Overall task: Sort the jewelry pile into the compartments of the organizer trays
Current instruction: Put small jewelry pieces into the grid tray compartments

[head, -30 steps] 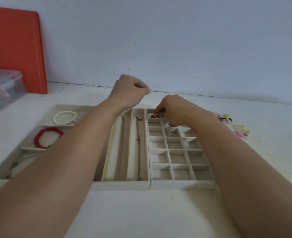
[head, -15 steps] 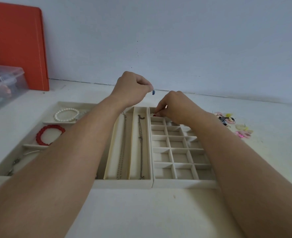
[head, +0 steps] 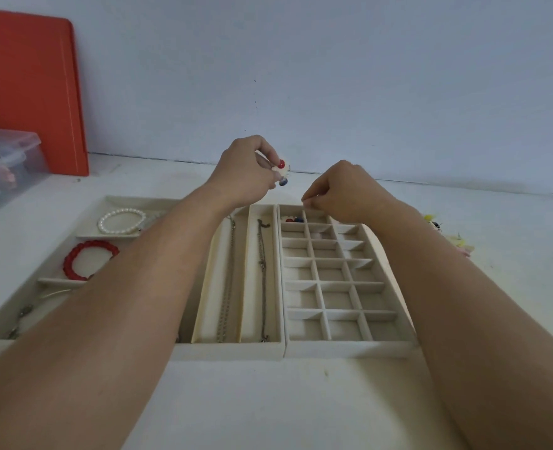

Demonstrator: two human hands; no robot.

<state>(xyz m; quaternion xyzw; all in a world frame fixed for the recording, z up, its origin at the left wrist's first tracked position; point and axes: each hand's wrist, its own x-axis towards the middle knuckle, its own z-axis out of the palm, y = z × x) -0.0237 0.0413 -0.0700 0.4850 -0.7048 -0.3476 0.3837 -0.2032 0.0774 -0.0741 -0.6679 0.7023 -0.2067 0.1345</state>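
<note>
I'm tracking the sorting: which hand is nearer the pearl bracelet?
Left. The left hand is raised beyond and to the right of the pearl bracelet, pinching a small piece. The right hand is farther right, over the grid tray.

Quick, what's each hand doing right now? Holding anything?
Left hand: closed, pinching a small white piece with red and blue beads.
Right hand: fingers pinched together above the grid tray; whether they hold anything cannot be told.
</note>
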